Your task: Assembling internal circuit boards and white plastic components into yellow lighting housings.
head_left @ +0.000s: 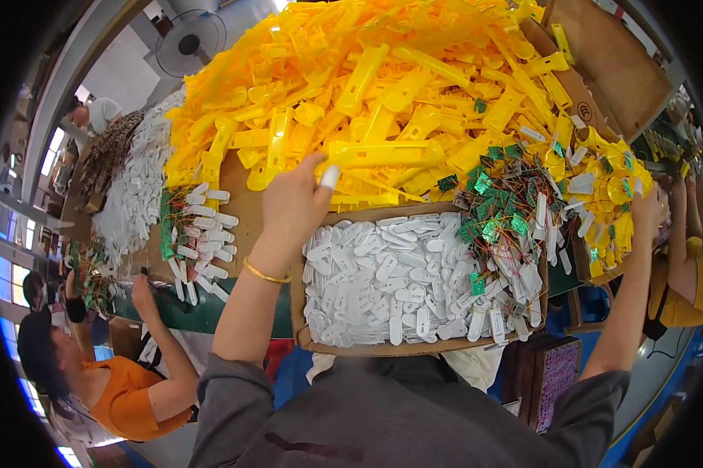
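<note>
Landmark: white-parts box (296,308), open cardboard, at the table's near edge in front of the wearer's body, full of flat white plastic pieces (382,281).
Left hand: hand (293,204) beyond the box's far left corner, white cover on the thumb, fingers at the near-left end of a long yellow shell (386,154); contact shows, can't tell if it's grasped.
Yellow shell: just beyond the box's far edge, lying across the front of the yellow heap (304,70).
Right hand: hand (646,209) well right of the box, at a second box (601,274) of yellow parts and small boards; fingers partly hidden, can't tell if it grips anything.
Boards: tangle of green circuit boards (492,204) with red wires and white pieces, over the box's right end.
Table: green surface (199,318) showing left of the box, brown cardboard sheet (242,214) on it; wired white pieces (207,234) laid in a row there, a loose white pile (137,183) farther left.
Room: standing fan (188,44) far beyond the box to the left; co-worker in an orange top (137,394) left, another in yellow (690,288) far right; blue floor (293,381) below the box's left side.
</note>
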`<state>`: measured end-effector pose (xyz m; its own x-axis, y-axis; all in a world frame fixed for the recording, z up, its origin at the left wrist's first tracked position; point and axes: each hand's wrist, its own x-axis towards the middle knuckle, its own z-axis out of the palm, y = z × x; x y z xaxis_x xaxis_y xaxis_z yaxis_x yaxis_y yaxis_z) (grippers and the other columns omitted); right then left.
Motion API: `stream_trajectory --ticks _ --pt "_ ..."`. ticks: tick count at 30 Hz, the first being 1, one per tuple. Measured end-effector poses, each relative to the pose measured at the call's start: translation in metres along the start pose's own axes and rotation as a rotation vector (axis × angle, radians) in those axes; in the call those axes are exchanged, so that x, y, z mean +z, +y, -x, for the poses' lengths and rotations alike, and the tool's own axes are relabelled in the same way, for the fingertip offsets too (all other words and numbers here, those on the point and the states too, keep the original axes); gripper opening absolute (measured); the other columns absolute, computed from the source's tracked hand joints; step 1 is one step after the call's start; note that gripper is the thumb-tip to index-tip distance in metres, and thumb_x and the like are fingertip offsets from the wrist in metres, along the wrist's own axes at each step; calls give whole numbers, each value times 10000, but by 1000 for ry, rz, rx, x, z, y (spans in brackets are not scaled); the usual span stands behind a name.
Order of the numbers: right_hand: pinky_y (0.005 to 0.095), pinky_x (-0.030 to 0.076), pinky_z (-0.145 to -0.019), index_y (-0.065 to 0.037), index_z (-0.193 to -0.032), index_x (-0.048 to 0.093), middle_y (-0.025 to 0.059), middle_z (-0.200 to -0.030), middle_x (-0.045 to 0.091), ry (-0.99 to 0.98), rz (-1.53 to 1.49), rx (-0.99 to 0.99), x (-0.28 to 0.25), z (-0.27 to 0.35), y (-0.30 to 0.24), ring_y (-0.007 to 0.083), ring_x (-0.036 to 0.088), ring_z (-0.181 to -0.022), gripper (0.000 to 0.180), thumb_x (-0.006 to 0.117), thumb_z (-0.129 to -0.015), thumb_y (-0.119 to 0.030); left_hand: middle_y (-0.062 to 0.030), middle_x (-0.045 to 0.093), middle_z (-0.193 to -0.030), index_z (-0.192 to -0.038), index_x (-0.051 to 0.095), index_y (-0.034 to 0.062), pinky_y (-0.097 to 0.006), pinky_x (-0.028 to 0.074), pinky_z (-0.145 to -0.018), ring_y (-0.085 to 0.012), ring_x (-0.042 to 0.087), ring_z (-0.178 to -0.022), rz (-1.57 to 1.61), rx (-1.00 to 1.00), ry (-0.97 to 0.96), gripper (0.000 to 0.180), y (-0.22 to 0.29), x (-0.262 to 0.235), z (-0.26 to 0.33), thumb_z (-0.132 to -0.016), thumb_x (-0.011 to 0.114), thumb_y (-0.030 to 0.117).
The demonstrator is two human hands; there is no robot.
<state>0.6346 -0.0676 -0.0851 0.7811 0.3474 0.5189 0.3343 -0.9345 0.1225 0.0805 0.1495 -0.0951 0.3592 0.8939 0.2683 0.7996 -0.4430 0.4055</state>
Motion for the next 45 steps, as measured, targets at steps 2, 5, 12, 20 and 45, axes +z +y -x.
stream_trajectory --ticks 2,5,12,20,45 --pt "411 335 -1006 -79 -1256 489 178 -1276 484 295 -240 -271 -46 42 -38 361 407 -1214 473 561 -838 -288 -121 604 -721 -1106 562 83 -399 457 -585 -297 598 -649 -67 148 38 354 23 18 -19 -777 633 194" --pt "325 394 -939 -54 -1150 539 142 -1171 558 -14 -1296 -599 -85 145 -111 270 524 -1114 460 535 -715 96 -125 590 -904 -1141 523 90 -406 474 -640 -311 596 -769 -172 449 239 428 14 63 -49 -742 655 167" --pt "325 497 -567 -52 -895 646 97 -772 620 -495 -1098 -1039 -112 292 -177 261 617 -662 286 612 -625 36 -163 561 -892 -1019 533 43 -392 491 -714 -321 584 -831 -292 398 91 313 3 40 -63 -713 602 54" --pt "389 464 -532 -58 -738 586 113 -728 569 -328 -951 -1179 -119 320 -200 316 586 -648 137 536 -634 16 -99 479 -1151 -1272 287 5 -318 442 -849 -190 513 -1006 1057 -121 -296 593 5 11 93 -822 641 157" --pt "210 460 -544 -19 -826 578 6 -698 604 -1340 -1675 -640 -190 334 -151 52 548 -591 94 626 -845 -97 -27 574 -1005 -1171 501 53 -256 459 -796 -116 549 -893 1718 -675 -536 323 52 60 158 -853 544 91"
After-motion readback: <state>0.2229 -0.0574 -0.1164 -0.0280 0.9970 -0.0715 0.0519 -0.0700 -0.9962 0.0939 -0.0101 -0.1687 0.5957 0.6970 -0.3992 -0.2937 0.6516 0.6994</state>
